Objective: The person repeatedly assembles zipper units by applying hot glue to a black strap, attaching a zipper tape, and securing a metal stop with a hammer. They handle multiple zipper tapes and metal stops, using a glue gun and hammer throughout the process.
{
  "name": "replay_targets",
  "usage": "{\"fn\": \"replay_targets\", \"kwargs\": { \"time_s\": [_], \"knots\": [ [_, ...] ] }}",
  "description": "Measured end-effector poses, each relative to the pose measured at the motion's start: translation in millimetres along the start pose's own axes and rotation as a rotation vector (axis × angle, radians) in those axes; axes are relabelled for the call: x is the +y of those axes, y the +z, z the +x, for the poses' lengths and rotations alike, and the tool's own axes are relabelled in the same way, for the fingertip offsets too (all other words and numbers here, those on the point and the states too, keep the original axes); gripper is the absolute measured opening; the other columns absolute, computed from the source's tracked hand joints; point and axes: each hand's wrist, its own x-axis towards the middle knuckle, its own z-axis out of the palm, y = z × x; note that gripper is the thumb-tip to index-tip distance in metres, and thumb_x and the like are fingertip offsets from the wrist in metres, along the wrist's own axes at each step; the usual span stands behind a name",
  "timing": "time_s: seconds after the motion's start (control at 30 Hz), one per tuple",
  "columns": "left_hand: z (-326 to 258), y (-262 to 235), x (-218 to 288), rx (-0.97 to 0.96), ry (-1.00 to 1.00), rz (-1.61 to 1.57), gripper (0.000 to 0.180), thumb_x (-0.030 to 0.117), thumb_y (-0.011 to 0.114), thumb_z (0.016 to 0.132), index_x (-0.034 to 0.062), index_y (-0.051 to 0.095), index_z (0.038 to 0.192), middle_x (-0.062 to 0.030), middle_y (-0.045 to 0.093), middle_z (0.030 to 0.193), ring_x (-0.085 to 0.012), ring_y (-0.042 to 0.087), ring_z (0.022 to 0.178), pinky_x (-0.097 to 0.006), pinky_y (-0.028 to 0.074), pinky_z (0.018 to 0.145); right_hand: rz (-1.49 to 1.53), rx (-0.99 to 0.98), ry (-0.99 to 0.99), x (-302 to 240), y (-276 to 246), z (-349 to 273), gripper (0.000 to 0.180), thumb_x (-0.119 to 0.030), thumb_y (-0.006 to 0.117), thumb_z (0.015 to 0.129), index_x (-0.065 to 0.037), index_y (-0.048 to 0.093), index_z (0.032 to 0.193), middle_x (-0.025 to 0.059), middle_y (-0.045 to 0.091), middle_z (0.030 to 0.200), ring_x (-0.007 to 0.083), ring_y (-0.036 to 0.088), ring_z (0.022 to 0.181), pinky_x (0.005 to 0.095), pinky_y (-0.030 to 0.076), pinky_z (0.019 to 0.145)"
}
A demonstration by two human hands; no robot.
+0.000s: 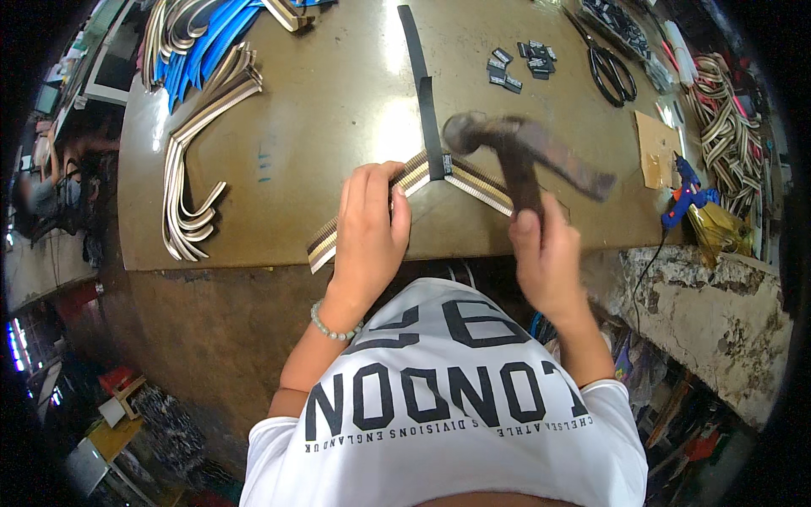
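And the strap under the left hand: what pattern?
Strap: lengthwise brown, tan and cream stripes, head view.

This is a workshop, shown by its hammer (516,160), scissors (600,55), glue gun (686,196), bundled straps (725,139) and worktable (321,110).

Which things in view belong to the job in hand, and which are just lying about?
Likely in the job: hammer, striped webbing strap, black strap, small black labels.
Apparently just lying about: black scissors, blue glue gun, cardboard piece.

Your right hand (547,253) grips a hammer (519,156); your left hand (369,221) rests on striped webbing (480,189).
From the black strap (426,106): left hand near left, hammer blurred just right, small black pieces (538,64) and scissors (597,54) farther right, curved striped strips (175,194) well left.
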Motion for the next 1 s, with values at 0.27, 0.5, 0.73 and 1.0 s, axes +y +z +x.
{"fn": "replay_targets", "kwargs": {
  "time_s": [0.27,0.5,0.73,1.0],
  "knots": [
    [16,-5,4,-0.087,0.099,0.192,0.031,0.02,0.074,0.083,0.0002,0.062,0.103,-0.0161,0.059,0.097,-0.0333,0.061,0.087,-0.039,0.051,0.075,-0.218,0.111,0.201,34,-17,-5,0.044,-0.042,0.058,0.096,0.001,0.064,0.099,0.0295,0.065,0.086,0.0479,0.065,0.084,0.0496,0.05,0.072],
    [30,-14,5,-0.187,0.124,0.063,0.022,0.02,0.066,0.091,-0.001,0.062,0.091,-0.0121,0.059,0.084,-0.0267,0.06,0.076,-0.038,0.05,0.068,-0.97,0.488,0.276,92,-97,6,0.037,-0.034,0.061,0.095,-0.003,0.068,0.113,0.0171,0.068,0.108,0.0355,0.064,0.101,0.0427,0.049,0.085],
    [23,4,18,-0.235,-0.584,-1.374,0.024,0.023,0.052,0.104,0.0013,0.061,0.108,-0.0072,0.066,0.087,-0.0098,0.063,0.074,-0.025,0.054,0.066,0.285,-0.158,0.103,33,-5,45,0.03,-0.024,0.059,0.098,0.002,0.068,0.11,0.0116,0.068,0.109,0.0195,0.062,0.103,0.032,0.048,0.091],
    [8,5,22,-0.278,-0.32,-0.491,0.019,0.012,0.06,0.097,-0.0065,0.065,0.093,-0.0097,0.066,0.07,-0.0093,0.062,0.063,-0.025,0.05,0.059,0.485,-0.739,0.13,35,28,96,0.025,-0.022,0.069,0.093,0.002,0.068,0.1,0.0023,0.067,0.082,0.0071,0.059,0.073,0.023,0.048,0.065]
  ]
}}
